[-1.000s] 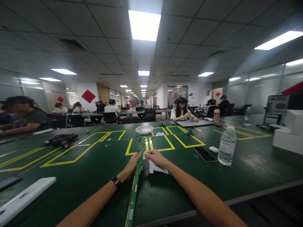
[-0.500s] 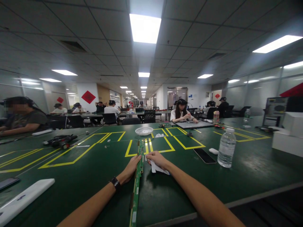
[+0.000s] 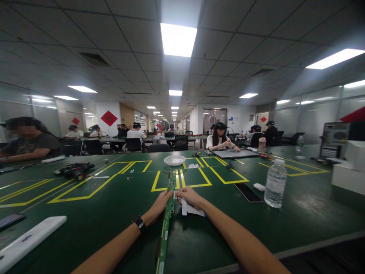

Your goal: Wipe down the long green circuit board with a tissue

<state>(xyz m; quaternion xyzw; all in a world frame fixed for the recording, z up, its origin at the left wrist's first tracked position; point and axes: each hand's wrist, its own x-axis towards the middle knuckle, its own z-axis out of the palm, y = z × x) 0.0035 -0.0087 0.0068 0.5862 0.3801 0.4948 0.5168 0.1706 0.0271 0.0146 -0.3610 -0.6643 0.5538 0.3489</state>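
A long, narrow green circuit board (image 3: 166,224) runs away from me, with its near end at the bottom of the view. My left hand (image 3: 158,205), a dark band on its wrist, is closed around the board's left edge toward its far end. On the other side, my right hand (image 3: 190,197) pinches a white flat ribbon cable (image 3: 190,209) close to the board's right edge. The cable's loose part hangs below the fingers. Whether its tip is seated in the board is too small to tell.
Beyond the board stands a white round basket (image 3: 174,160). To the right are a black phone (image 3: 248,192), a white mouse (image 3: 259,187) and a water bottle (image 3: 275,183). A long white case (image 3: 32,243) lies at left, with black tools (image 3: 74,171) behind. A person (image 3: 219,139) sits across.
The view has tilted slightly upward, so things sit a little lower. My right hand stays at the board's edge with the cable, and my left hand keeps its hold.
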